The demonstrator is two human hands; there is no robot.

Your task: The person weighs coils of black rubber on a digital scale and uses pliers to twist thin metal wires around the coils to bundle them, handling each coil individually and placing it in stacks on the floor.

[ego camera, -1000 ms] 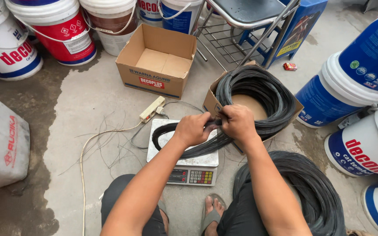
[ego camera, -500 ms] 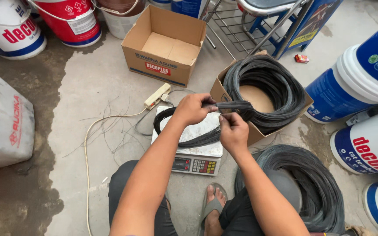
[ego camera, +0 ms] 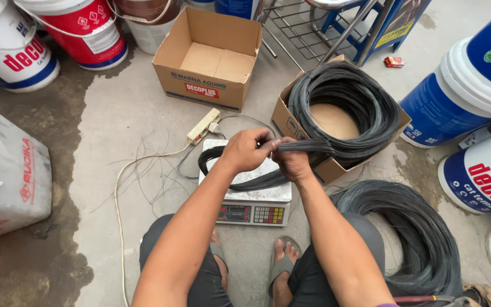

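Both hands, left [ego camera: 246, 150] and right [ego camera: 292, 162], had fingers clamped on the black wire [ego camera: 308, 146]; I judged it best held taut above the scale [ego camera: 248, 200].

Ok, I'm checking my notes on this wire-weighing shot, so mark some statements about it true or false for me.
1. Both hands, left hand and right hand, grip the bundle of black wire. True.
2. The wire loop hangs over a digital scale. True.
3. The big wire coil sits in a red bucket. False: it sits in a cardboard box.
4. The other cardboard box is full of wire. False: it is empty.
5. A second wire coil lies on the floor. True.
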